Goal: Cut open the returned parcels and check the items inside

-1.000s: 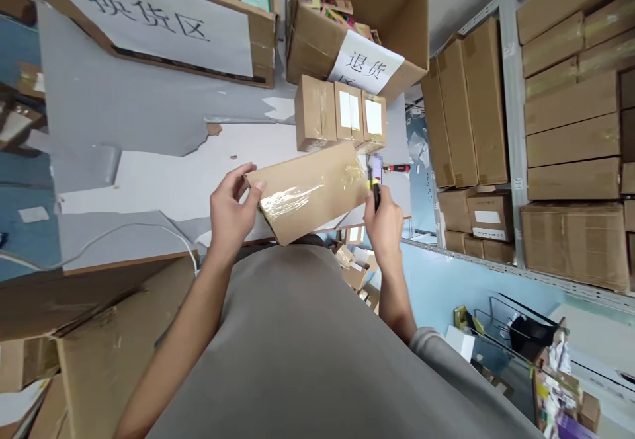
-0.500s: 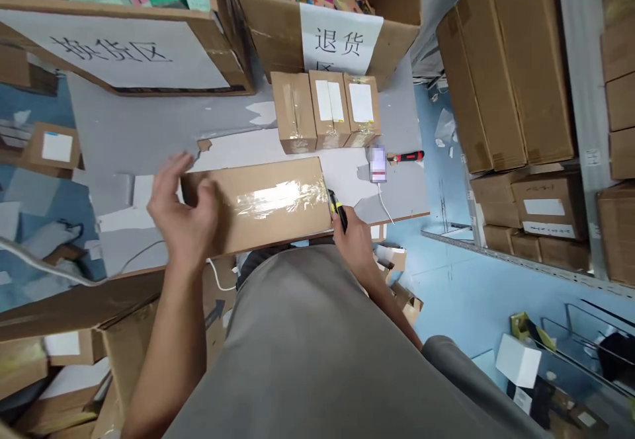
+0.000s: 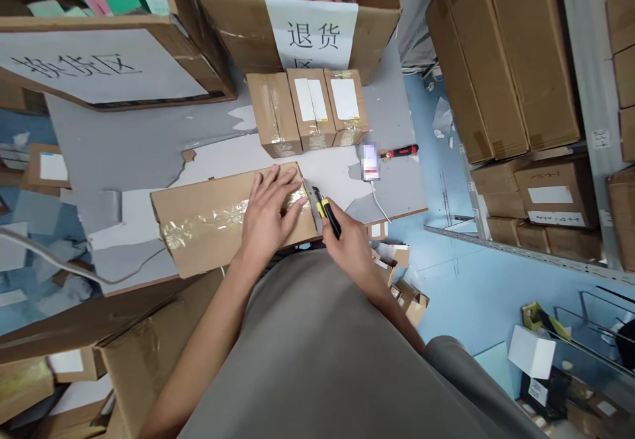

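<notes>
A long cardboard box (image 3: 203, 201) lies on the table near its front edge, with clear tape along its top. My left hand (image 3: 268, 217) rests flat on the right part of that box, fingers spread over the tape. Just off the box's right end, my right hand (image 3: 347, 237) grips a black and yellow utility knife (image 3: 327, 213). The knife's tip points away from me, close beside the box end; whether the blade touches the cardboard I cannot tell.
Behind the box stand three small cartons (image 3: 310, 112). A phone (image 3: 370, 161) on a cable and a red-black handled tool (image 3: 401, 152) lie to the right. Large open boxes (image 3: 213, 16) line the back of the table (image 3: 139, 135). Shelving with cartons (image 3: 546, 194) stands at the right.
My left hand has moved from the box's left end onto the top of its right part. The box has shifted left in view. The knife stays in my right hand by the right end.
</notes>
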